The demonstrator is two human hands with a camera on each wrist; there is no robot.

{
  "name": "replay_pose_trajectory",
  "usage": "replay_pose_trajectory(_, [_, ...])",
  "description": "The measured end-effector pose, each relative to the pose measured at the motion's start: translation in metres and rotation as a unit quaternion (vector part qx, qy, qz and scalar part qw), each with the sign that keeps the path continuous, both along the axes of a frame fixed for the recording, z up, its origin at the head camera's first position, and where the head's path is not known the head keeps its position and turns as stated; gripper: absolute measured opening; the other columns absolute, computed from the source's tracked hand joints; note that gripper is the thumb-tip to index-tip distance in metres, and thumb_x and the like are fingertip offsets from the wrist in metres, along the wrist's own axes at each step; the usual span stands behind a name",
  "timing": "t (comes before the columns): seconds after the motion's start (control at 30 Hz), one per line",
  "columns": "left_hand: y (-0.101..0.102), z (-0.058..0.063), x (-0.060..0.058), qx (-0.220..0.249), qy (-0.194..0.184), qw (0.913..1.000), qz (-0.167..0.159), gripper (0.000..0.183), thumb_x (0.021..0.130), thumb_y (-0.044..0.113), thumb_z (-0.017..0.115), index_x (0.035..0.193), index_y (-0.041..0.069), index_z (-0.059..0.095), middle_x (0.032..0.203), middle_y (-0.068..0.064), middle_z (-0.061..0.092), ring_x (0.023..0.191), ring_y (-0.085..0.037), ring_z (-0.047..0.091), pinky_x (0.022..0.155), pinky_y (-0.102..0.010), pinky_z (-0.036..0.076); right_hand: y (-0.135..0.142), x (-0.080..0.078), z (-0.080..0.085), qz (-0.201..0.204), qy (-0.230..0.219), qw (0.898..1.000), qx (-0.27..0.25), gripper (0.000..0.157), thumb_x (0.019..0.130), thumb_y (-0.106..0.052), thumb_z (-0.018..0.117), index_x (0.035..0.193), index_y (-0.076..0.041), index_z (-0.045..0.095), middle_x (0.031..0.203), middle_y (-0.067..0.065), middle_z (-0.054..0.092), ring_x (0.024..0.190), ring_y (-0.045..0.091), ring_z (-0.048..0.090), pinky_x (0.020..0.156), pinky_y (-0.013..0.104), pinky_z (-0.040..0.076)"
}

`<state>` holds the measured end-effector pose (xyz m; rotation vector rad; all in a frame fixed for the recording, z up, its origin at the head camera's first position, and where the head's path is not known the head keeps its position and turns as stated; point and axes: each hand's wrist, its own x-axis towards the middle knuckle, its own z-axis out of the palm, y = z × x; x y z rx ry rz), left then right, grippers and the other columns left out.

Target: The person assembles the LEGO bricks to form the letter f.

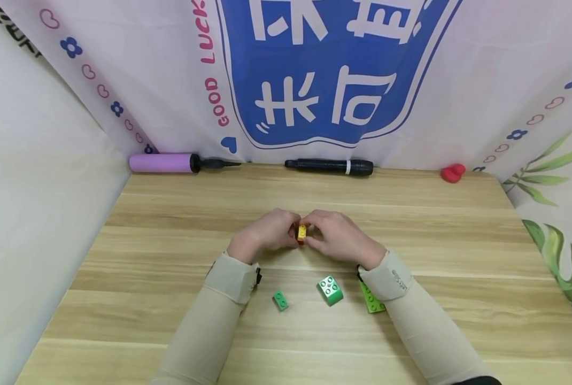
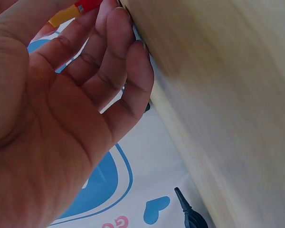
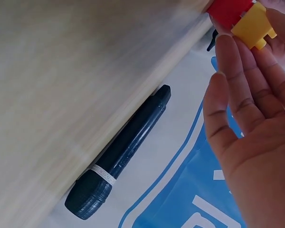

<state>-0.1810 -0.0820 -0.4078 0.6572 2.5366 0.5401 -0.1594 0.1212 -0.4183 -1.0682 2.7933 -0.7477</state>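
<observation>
A yellow toy building brick (image 1: 302, 232) and a red building brick (image 3: 226, 13) are together between both hands, above the middle of the table. In the right wrist view the yellow brick (image 3: 251, 28) sits against the red one, its studs pointing away from it. My left hand (image 1: 271, 230) pinches the red brick (image 2: 89, 4) at the fingertips; its fingers partly cover it. From the other side, my right hand (image 1: 336, 235) pinches the yellow brick between thumb and fingers. Whether the bricks are fully pressed together I cannot tell.
Nearer on the wooden table lie a small green brick (image 1: 280, 300), a white-topped green brick (image 1: 330, 290) and a lime brick (image 1: 372, 299) partly under the right forearm. Along the back edge are a purple pump (image 1: 163, 163), a black microphone (image 1: 329, 167) and a red rubber duck-like object (image 1: 453, 173).
</observation>
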Motion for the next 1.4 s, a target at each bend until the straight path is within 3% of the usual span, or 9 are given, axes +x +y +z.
replay_pose_trajectory(0.4, [-0.0005, 0.0006, 0.0007, 0.001, 0.009, 0.9999, -0.006, 0.013, 0.098, 0.017, 0.078, 0.104, 0.014, 0.067, 0.081, -0.001, 0.061, 0.074, -0.016, 0.056, 0.071, -0.031, 0.046, -0.0014, 0.0001, -0.0027, 0.007, 0.033, 0.999, 0.001, 0.027, 0.096, -0.019, 0.078, 0.120, -0.008, 0.074, 0.116, 0.005, 0.077, 0.101, 0.019, 0.074, 0.091, 0.039, 0.061])
replay_pose_trajectory(0.7, [0.0014, 0.0009, 0.0003, 0.001, 0.011, 0.9999, -0.006, 0.018, 0.096, 0.016, 0.080, 0.110, 0.013, 0.069, 0.086, -0.001, 0.064, 0.080, -0.017, 0.059, 0.075, -0.031, 0.049, -0.0016, 0.0009, -0.0014, 0.002, 0.026, 1.000, 0.005, 0.025, 0.097, -0.020, 0.078, 0.120, -0.008, 0.075, 0.117, 0.004, 0.077, 0.102, 0.018, 0.074, 0.091, 0.038, 0.061])
replay_pose_trajectory(1.17, [0.0024, 0.0000, 0.0004, -0.001, 0.003, 1.0000, -0.005, 0.017, 0.096, 0.014, 0.078, 0.110, 0.012, 0.068, 0.081, -0.001, 0.061, 0.073, -0.016, 0.055, 0.071, -0.031, 0.046, -0.0003, 0.0008, -0.0014, -0.003, 0.007, 1.000, 0.010, 0.026, 0.098, -0.019, 0.077, 0.121, -0.007, 0.075, 0.117, 0.005, 0.076, 0.104, 0.019, 0.074, 0.093, 0.038, 0.060])
replay_pose_trajectory(1.4, [0.0023, 0.0012, -0.0002, -0.001, 0.003, 1.0000, -0.007, 0.017, 0.097, 0.013, 0.077, 0.110, 0.011, 0.067, 0.081, -0.001, 0.060, 0.075, -0.016, 0.055, 0.071, -0.031, 0.046, -0.0015, 0.0021, 0.0001, -0.001, 0.038, 0.999, 0.024, 0.025, 0.099, -0.022, 0.077, 0.119, -0.008, 0.077, 0.114, 0.004, 0.077, 0.104, 0.018, 0.074, 0.093, 0.037, 0.060])
